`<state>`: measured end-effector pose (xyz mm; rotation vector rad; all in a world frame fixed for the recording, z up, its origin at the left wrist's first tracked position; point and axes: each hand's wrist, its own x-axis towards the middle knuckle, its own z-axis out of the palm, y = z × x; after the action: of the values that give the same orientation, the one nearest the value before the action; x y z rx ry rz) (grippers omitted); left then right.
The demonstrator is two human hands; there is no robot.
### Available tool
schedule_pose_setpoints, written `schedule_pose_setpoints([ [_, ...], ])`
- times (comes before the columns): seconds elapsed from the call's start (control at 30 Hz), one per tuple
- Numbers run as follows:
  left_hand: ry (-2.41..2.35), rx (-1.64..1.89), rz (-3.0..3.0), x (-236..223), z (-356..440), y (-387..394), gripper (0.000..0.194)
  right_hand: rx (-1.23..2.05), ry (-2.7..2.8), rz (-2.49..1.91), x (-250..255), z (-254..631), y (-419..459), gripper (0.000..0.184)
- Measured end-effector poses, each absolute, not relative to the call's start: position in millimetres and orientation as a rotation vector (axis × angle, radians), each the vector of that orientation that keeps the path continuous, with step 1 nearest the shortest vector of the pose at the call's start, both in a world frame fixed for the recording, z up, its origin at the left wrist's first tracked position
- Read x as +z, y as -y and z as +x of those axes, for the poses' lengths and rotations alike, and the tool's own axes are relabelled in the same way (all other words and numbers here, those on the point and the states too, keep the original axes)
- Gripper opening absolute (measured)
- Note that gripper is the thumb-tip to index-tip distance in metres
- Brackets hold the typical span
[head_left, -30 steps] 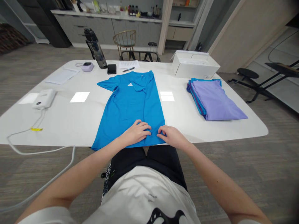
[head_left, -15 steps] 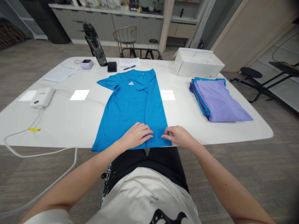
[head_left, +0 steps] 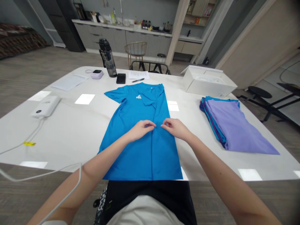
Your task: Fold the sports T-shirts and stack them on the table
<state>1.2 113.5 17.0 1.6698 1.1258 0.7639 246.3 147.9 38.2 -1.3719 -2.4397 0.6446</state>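
Note:
A bright blue T-shirt (head_left: 140,147) lies lengthwise on the white table (head_left: 70,131), its right side folded inward and one sleeve spread to the left. My left hand (head_left: 140,129) and my right hand (head_left: 176,127) rest side by side on the middle of the shirt. Both have their fingertips pinched together on the cloth, almost touching each other. The hem nearest me reaches the table's front edge.
A stack of folded shirts (head_left: 231,125), lavender on top, lies at the right. Behind it is an open white box (head_left: 209,82). At the back stand a dark water bottle (head_left: 108,59), a black case (head_left: 121,78), paper with a pen (head_left: 138,76). A white device (head_left: 45,106) with cable sits left.
Both hands have moved away from the hem near me up to the middle of the shirt. The camera view has shifted forward and tilted up.

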Motion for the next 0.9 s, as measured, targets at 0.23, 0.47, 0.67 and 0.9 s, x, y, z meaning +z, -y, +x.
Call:
schedule_pose_setpoints([
  [0.23,-1.344,0.825,1.623,11,5,-199,0.032,0.449,2.416,-1.343,15,198,-245,0.012],
  [0.47,-1.84,0.714,1.841,16,-12,-284,0.035,0.238,2.276,-1.673,11,196,-328,0.025],
  [0.67,-2.174,0.582,1.861,9,-30,-358,0.044,0.186,2.227,-1.811,3,196,-407,0.052],
  [0.9,-2.151,0.397,1.982,-4,-39,-402,0.029,0.276,2.094,-1.861,-11,206,-487,0.046],
])
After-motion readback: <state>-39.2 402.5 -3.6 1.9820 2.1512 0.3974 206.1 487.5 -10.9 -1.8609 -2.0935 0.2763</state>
